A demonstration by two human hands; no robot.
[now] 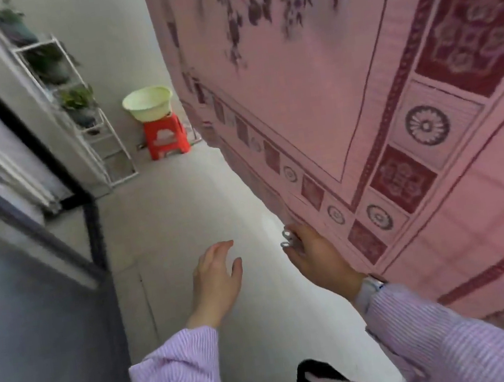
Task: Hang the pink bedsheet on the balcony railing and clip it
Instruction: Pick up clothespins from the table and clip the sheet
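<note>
Bedsheet: pink cotton bedsheet with dark red patterned border point(311, 93) fills the frame from 12 to 4 o'clock, already draped and hanging down like a curtain; whatever carries it is above the top edge, so you can't confirm the balcony railing from this view.
Right hand: your right hand point(311, 252) sits at 5 o'clock of centre, against the sheet's lower hem, fingers curled round small silvery metal clips point(289, 239); looks like more than one, blurred, count unclear. Held there probably so the clips are ready while the hem is steadied.
Left hand: your left hand point(215, 272) at 6 o'clock, fingers spread and relaxed, holding nothing, apart from the sheet; likely free to pull the fabric straight.
Stage: hanging looks done, clipping not yet seen; no clip visible on the sheet.
Next: clips need to go up where the fabric folds over its support, not at the hem.
Risk: thin cloth may slide off before clipping.
Background: pale green plastic basin point(148, 103) rests on a red plastic stool point(166, 139) at 11 o'clock; white metal plant rack point(88, 122) just left of it, along the wall.
Sleeves: lilac striped sleeves point(178, 373) on both arms.
</note>
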